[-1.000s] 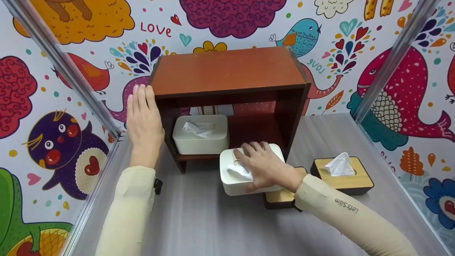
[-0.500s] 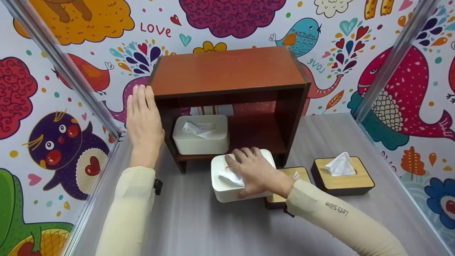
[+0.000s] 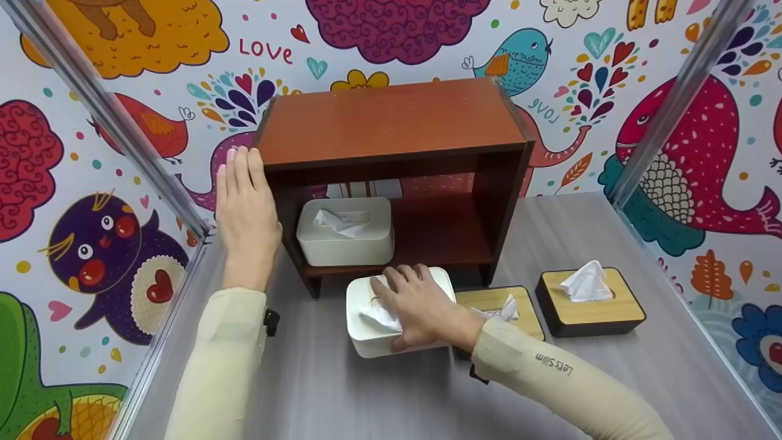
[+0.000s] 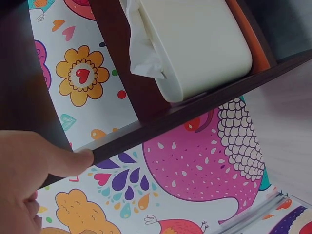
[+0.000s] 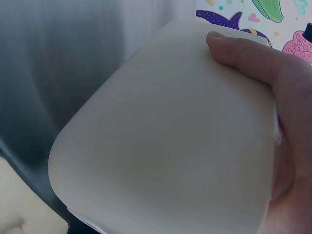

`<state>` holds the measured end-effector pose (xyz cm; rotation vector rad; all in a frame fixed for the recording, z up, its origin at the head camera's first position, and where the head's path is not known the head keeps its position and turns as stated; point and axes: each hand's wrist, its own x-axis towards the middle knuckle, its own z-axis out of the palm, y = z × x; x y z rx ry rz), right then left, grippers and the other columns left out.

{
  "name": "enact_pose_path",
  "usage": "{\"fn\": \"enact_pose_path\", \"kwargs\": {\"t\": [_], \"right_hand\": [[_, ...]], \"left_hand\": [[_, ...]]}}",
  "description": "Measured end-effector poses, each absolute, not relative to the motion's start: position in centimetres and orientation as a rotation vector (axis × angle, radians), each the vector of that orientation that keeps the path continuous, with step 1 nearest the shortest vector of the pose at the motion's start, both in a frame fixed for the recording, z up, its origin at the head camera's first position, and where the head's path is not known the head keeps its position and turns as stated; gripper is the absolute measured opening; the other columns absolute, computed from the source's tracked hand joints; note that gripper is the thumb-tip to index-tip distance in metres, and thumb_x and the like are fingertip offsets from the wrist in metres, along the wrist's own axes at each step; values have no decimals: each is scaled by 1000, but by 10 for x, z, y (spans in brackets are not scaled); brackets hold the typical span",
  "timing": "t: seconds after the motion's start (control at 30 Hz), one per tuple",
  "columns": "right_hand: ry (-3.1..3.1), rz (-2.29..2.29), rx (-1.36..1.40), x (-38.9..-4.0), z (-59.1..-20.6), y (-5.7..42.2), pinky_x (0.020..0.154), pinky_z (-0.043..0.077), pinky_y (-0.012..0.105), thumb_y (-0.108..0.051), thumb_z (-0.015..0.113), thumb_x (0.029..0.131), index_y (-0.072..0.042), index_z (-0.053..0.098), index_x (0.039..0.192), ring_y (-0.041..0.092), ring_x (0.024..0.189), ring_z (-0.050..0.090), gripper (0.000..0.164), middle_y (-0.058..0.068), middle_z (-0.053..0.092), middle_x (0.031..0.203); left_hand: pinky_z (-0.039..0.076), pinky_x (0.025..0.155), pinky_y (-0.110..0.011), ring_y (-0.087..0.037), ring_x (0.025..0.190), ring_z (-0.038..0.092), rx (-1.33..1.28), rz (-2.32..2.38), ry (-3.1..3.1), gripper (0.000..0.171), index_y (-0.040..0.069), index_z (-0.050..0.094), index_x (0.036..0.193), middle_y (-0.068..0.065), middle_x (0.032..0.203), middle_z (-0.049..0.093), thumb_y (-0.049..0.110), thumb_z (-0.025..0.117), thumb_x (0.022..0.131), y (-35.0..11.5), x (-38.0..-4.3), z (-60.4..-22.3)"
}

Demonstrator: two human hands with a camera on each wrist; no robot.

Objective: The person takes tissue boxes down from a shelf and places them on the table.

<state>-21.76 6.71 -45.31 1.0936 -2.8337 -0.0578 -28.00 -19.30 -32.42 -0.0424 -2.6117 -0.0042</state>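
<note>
My right hand (image 3: 421, 308) grips a white tissue box (image 3: 366, 339) from above, fingers across the lid and thumb down its near side. A tissue pokes from the slot beside the fingers. In the right wrist view the thumb lies along the wall of this white tissue box (image 5: 161, 136). My left hand (image 3: 247, 217) rests with straight fingers against the left side of a brown wooden shelf (image 3: 397, 119). Its thumb (image 4: 70, 161) touches the shelf's front edge in the left wrist view. Another white tissue box (image 3: 345, 247) sits inside the shelf at the left.
Right of the held box, a wood-topped tissue box (image 3: 519, 299) lies on the grey table (image 3: 324, 379), partly hidden by the right forearm. A second wood-topped tissue box (image 3: 589, 308) is farther right. A patterned wall (image 3: 427, 30) stands behind, with metal rails at both sides.
The right hand has carried the white tissue box left and toward me, away from the shelf, uncovering more of the nearer wood-topped box. The left hand has stayed against the shelf.
</note>
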Motion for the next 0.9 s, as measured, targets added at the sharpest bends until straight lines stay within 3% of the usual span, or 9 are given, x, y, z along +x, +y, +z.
{"fn": "enact_pose_path", "kwargs": {"t": [0.9], "right_hand": [[-2946,-138,980,-219,-515,46,107,38,57,-72,76,57,-15,31,150,37,133,44,118,16,44,146]], "left_hand": [[8,126,-43,-34,152,12,-25,-11,-2626,99,2,12,150,-22,159,17,-4,74,73,-192,-280,-324]]}}
